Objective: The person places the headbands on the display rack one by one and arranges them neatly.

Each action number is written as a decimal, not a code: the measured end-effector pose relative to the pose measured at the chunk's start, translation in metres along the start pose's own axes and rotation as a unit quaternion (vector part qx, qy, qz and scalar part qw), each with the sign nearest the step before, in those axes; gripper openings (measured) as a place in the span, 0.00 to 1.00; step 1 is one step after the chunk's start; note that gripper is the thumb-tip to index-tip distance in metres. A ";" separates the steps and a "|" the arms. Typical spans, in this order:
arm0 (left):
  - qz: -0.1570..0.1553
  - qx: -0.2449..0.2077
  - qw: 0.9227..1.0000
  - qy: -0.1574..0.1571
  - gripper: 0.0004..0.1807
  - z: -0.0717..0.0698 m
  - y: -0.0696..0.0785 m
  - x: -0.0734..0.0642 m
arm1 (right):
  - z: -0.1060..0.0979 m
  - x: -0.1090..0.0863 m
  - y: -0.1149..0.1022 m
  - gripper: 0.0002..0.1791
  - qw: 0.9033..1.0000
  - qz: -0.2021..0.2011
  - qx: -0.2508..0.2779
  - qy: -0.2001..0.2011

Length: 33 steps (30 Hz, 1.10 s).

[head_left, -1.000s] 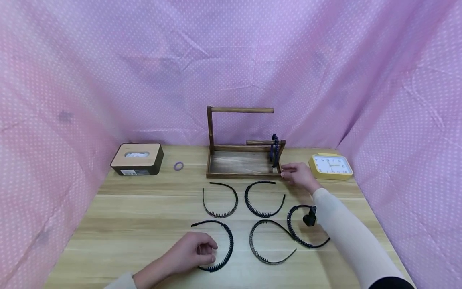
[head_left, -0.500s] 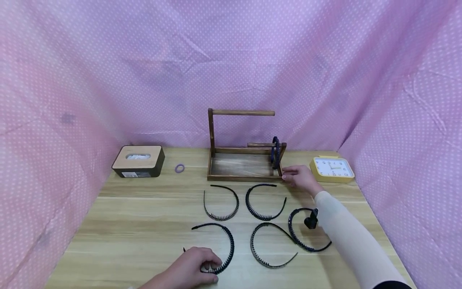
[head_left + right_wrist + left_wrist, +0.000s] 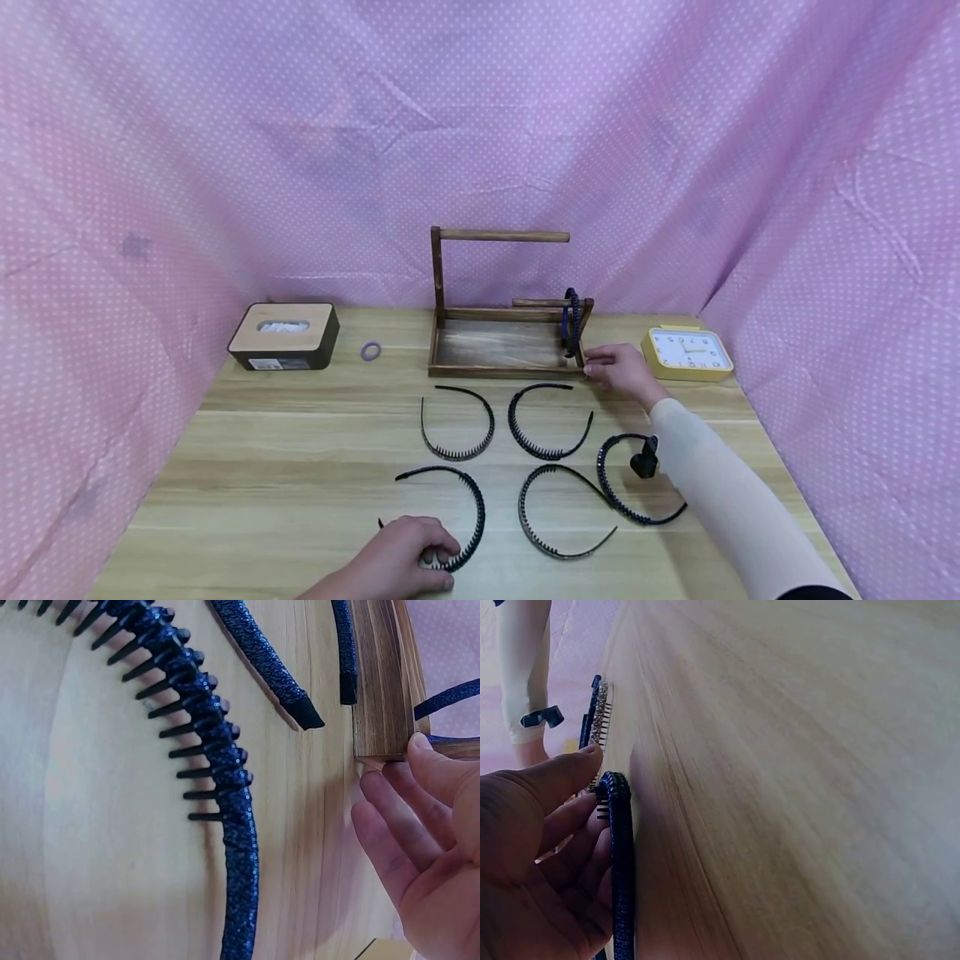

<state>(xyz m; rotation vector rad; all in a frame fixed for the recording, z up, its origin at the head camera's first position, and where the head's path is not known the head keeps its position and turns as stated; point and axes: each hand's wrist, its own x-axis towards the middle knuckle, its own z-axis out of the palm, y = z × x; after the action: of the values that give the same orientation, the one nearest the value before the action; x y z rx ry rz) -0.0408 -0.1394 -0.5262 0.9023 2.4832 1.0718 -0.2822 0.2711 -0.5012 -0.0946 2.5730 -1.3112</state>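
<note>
At the front of the table, my left hand (image 3: 408, 554) has its thumb and fingers around the lower toothed part of a black headband (image 3: 480, 508). In the left wrist view, this headband (image 3: 621, 862) stands beside the curled fingers, which hide part of it. My right hand (image 3: 618, 371) holds the front right corner of a wooden rack (image 3: 506, 372), thumb on the edge and fingers along the outside. A dark blue headband (image 3: 573, 325) hangs on the rack's lower bar. In the right wrist view, my right hand (image 3: 431, 817) is at the rack's corner (image 3: 382, 742).
Several other headbands lie on the table, including one at the middle (image 3: 491, 421), one beside it (image 3: 525, 437), one near the front (image 3: 525, 517) and one under the right forearm (image 3: 609, 483). A tissue box (image 3: 285, 337), purple ring (image 3: 371, 352) and yellow clock (image 3: 686, 354) stand or lie around.
My left hand has moved down toward the front edge and settled over the near part of the headband. The right hand has stayed at the rack's corner.
</note>
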 end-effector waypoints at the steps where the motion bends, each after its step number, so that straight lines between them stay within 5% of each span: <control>1: -0.001 0.000 1.000 0.001 0.13 0.000 0.001 0.000 | 0.000 0.000 0.000 0.24 1.000 0.001 -0.001 0.000; 8: -0.039 0.002 0.999 -0.017 0.14 0.003 0.007 0.004 | 0.000 -0.002 -0.002 0.24 1.000 0.001 -0.007 -0.001; 19: -0.051 0.035 0.998 -0.030 0.13 0.003 0.010 0.005 | 0.001 -0.001 0.002 0.23 1.000 -0.007 -0.018 0.005; 33: 0.012 0.131 0.991 0.035 0.11 -0.009 0.019 -0.007 | 0.001 -0.002 -0.004 0.22 0.999 -0.021 -0.033 0.005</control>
<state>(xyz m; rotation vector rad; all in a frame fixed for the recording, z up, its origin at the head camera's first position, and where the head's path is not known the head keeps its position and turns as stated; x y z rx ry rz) -0.0318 -0.1387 -0.5067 0.9838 2.7230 0.8102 -0.2801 0.2681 -0.4982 -0.1538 2.6369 -1.2450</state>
